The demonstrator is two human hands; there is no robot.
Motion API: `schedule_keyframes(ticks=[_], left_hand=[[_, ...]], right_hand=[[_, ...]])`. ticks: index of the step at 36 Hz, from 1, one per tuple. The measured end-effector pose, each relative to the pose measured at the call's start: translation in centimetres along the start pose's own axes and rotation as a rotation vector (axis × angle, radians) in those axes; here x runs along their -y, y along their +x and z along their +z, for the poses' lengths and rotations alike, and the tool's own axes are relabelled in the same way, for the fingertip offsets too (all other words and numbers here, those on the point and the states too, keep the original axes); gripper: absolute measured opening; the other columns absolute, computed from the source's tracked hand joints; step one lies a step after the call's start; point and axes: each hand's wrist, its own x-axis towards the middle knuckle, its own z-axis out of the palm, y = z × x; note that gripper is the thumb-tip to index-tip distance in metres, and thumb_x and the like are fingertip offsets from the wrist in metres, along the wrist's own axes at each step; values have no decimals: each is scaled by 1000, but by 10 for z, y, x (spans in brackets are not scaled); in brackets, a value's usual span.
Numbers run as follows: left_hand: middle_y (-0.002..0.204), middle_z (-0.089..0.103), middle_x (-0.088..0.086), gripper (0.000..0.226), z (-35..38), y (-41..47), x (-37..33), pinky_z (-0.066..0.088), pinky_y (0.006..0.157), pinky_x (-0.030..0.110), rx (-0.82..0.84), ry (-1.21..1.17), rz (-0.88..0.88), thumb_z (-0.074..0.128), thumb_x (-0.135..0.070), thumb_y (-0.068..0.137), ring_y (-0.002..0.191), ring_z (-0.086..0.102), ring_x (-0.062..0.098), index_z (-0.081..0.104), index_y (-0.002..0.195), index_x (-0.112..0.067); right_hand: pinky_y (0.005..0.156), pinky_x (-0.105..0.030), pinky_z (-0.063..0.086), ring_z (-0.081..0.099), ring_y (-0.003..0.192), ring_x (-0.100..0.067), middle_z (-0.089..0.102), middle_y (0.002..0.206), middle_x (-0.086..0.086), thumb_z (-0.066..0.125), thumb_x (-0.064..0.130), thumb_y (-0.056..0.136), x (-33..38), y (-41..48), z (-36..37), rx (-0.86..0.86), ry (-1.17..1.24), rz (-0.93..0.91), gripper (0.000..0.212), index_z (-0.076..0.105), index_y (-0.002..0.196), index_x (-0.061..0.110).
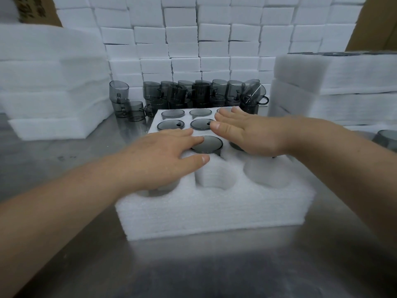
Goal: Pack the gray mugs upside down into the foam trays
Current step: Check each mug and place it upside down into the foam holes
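Now our left hand (163,155) and right hand (247,132) lie flat, gripping nothing, on upturned gray mugs (206,144) in the foam tray (214,211). Uneven pressure, we judge, could wedge one crooked or crack it.

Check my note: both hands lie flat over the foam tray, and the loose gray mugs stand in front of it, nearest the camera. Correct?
No. The head view shows the loose gray mugs standing behind the foam tray, at its far side. The left hand and right hand do lie flat over it.
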Motion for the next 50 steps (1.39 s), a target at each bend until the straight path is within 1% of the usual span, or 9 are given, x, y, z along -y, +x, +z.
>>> schedule_keyframes(ticks=[3,12,15,19,26,37,41,45,50], left_hand=[[154,9,-22,83,0,0,0,14,117,33,7,2,-2,15,-75,65,142,7,1,22,143,-46],[154,10,-20,100,0,0,0,13,116,32,9,7,8,1,-86,55,142,7,1,22,144,-44],[154,11,-20,86,0,1,0,13,117,32,3,5,11,9,-84,69,142,7,1,23,143,-44],[154,11,-20,101,-1,0,1,14,116,32,8,1,12,2,-87,55,142,7,1,23,144,-44],[154,12,-20,80,2,2,1,15,116,34,0,-5,15,13,-79,69,142,8,1,22,142,-48],[154,14,-19,98,-2,-2,-2,18,115,36,-3,-22,30,2,-83,48,142,11,3,22,140,-54],[154,21,-16,94,-1,0,-1,21,114,36,-20,-17,6,10,-83,59,142,15,5,17,145,-44],[154,22,-13,86,0,0,0,23,112,33,-21,21,-12,10,-81,70,141,16,5,9,147,-41],[156,10,-17,112,-3,-2,-3,15,116,32,15,44,17,-1,-82,49,143,7,3,10,149,-34]], right_hand=[[116,-38,-7,-16,141,-12,-10,156,10,9,47,98,2,-1,0,1,5,5,30,-16,85,57],[116,-42,-5,-16,141,-11,-10,156,11,9,48,98,3,-2,3,6,-10,2,28,-18,98,54],[116,-41,-6,-16,141,-9,-10,156,11,7,48,98,3,-4,2,11,21,0,34,-16,124,49],[116,-36,-6,-14,141,-8,-9,156,10,6,57,91,6,-4,2,15,71,34,62,-4,147,32],[117,-36,-6,-15,141,-8,-10,156,10,6,64,86,5,-2,7,25,38,56,73,-2,148,27],[117,-37,-5,-14,142,-11,-9,156,10,6,65,83,3,2,14,45,-18,59,79,-3,149,22],[117,-39,-4,-13,143,-11,-9,157,7,4,71,72,4,1,15,31,-51,54,92,-3,149,21],[117,-39,-4,-12,143,-12,-9,157,5,6,69,78,3,1,16,20,-55,50,87,-4,149,19],[117,-39,-4,-12,143,-11,-8,157,6,7,68,80,1,4,18,12,-46,47,83,-1,149,21]])
